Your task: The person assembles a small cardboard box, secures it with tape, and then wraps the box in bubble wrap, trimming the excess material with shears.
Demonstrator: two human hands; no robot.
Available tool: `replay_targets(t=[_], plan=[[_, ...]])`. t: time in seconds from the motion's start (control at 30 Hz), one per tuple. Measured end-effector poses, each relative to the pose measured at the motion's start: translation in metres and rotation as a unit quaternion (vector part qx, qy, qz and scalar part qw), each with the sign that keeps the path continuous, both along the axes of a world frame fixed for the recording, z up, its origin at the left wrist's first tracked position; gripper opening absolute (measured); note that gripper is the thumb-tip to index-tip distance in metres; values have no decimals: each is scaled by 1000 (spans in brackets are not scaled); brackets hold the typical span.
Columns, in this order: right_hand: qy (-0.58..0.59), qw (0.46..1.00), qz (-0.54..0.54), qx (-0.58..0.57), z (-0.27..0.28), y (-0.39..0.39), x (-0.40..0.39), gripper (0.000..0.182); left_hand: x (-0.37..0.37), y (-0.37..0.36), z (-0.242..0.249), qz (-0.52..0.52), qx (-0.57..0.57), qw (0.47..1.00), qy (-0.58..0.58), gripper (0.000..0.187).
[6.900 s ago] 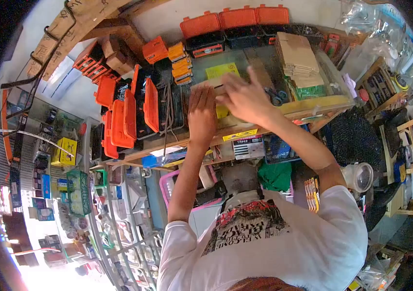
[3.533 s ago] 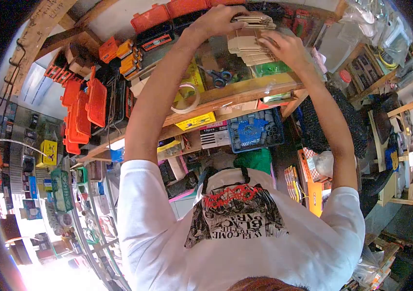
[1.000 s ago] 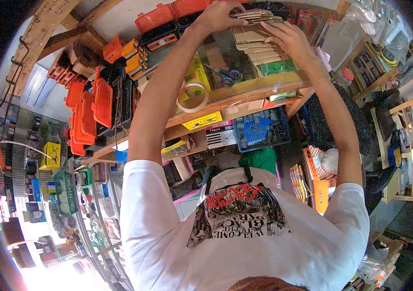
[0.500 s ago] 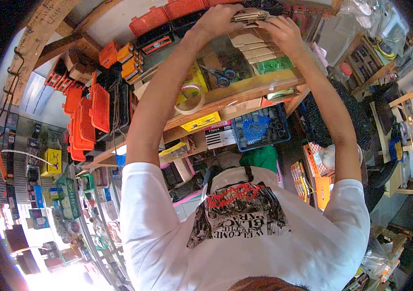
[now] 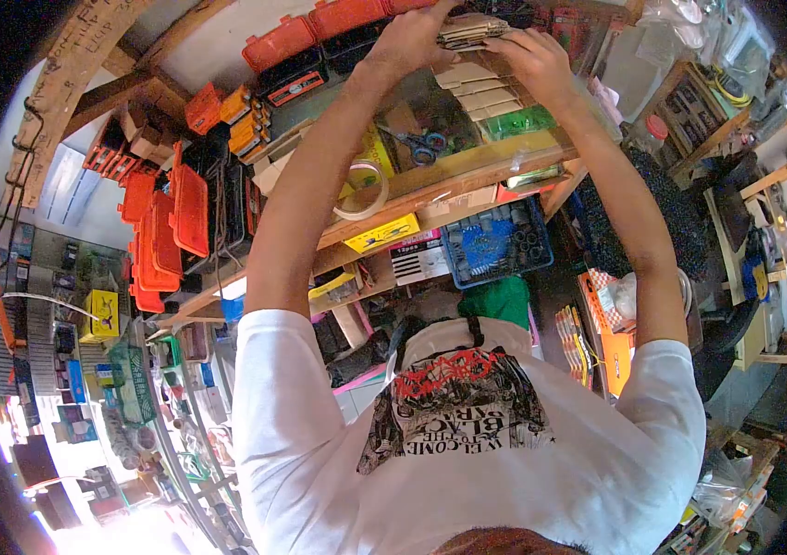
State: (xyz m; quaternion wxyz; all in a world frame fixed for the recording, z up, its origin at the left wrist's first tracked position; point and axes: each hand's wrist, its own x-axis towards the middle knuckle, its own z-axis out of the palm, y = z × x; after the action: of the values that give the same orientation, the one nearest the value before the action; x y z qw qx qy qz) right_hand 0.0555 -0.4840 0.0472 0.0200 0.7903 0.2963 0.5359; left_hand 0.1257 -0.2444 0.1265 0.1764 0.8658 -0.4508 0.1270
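Both arms reach up to the top of the head view. My left hand (image 5: 414,39) is closed on the left side of a stack of folded brown cardboard pieces (image 5: 473,33). On the stack's right side my right hand (image 5: 532,61) grips it with bent fingers. Just below the hands, a row of flat cardboard pieces (image 5: 481,91) lies on the glass-topped counter, next to a green item (image 5: 521,123). Scissors with blue and dark handles (image 5: 423,148) and a roll of tape (image 5: 362,191) are nearer the counter's wooden edge (image 5: 467,176).
Red-lidded cases (image 5: 281,44) stand at the back left, with more open red cases (image 5: 188,208) hanging at the left. Below the counter edge are a yellow box (image 5: 382,233) and a blue basket (image 5: 495,242) of parts. Clear plastic bags (image 5: 689,28) are at the upper right.
My left hand and the cardboard stack have shifted slightly left. Both hands still hold the stack, and the view has moved a little.
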Motion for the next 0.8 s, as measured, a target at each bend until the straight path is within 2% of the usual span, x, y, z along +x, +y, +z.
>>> replay_targets(t=[0.2,0.3,0.47,0.57,0.67,0.8], plan=[[14,1000,7,26,3,4,-4,38,-9,-1,9,46,14,998,30,94],[-2,998,27,51,5,8,-6,28,-9,1,12,28,12,998,46,94],[0,993,84,85,13,2,-13,20,6,4,2,14,1,1000,-3,93],[140,982,107,74,14,-8,-15,22,1,4,6,20,9,1000,0,93],[279,959,48,29,16,-15,-22,33,-3,4,12,19,18,999,20,92],[267,963,34,-28,9,-15,-27,51,0,5,11,7,18,1000,-14,92]])
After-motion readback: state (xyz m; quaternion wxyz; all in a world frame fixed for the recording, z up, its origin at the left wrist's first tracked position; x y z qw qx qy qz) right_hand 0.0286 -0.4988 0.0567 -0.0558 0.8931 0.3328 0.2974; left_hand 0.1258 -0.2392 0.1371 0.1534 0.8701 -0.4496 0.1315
